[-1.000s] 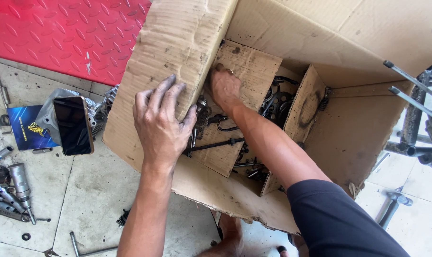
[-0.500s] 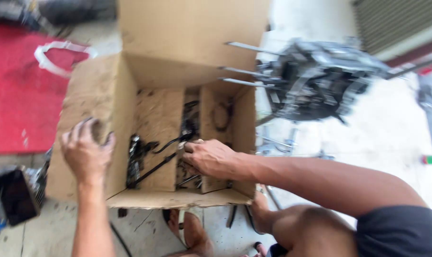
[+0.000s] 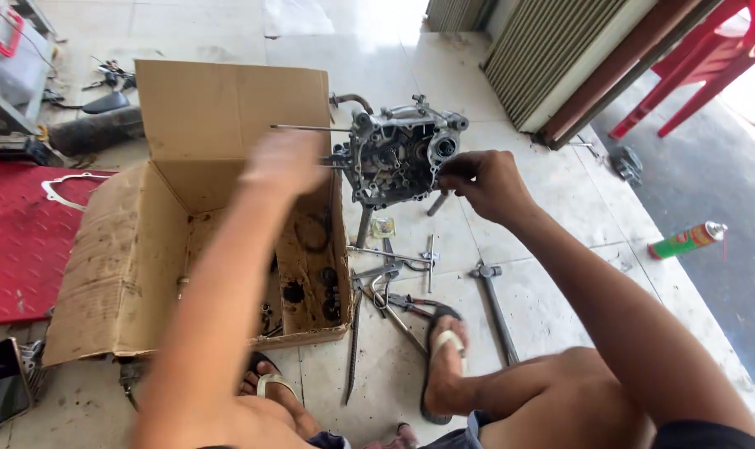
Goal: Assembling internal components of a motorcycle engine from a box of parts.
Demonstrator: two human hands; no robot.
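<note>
- My right hand (image 3: 485,181) is at the upper middle of the frame, fingers pinched together against the right side of the engine case (image 3: 398,155); whether a small part sits between the fingertips I cannot tell.
- The engine case is a grey cast-metal block, dirty and oily, with a round opening near its upper right corner, gears showing in its open face, and long thin studs sticking out to the left over the box.
- It stands on the tiled floor (image 3: 552,191) just right of the cardboard box (image 3: 128,249), near the upper centre of the frame.
- My left hand (image 3: 287,162) is blurred, raised in front of the box's back flap; I cannot tell whether its fingers are spread or closed, and I see nothing in it.
- The box lies open, stained brown inside, with dark small parts at its bottom right.
- Loose tools (image 3: 394,283) lie on the floor below the engine case, and a long-handled wrench (image 3: 495,303) to their right.
- A green spray can (image 3: 687,240) lies at the right edge.
- Half a second ago my right hand was down inside the box and my left hand held its left flap; now both are out, the right at the engine case.
</note>
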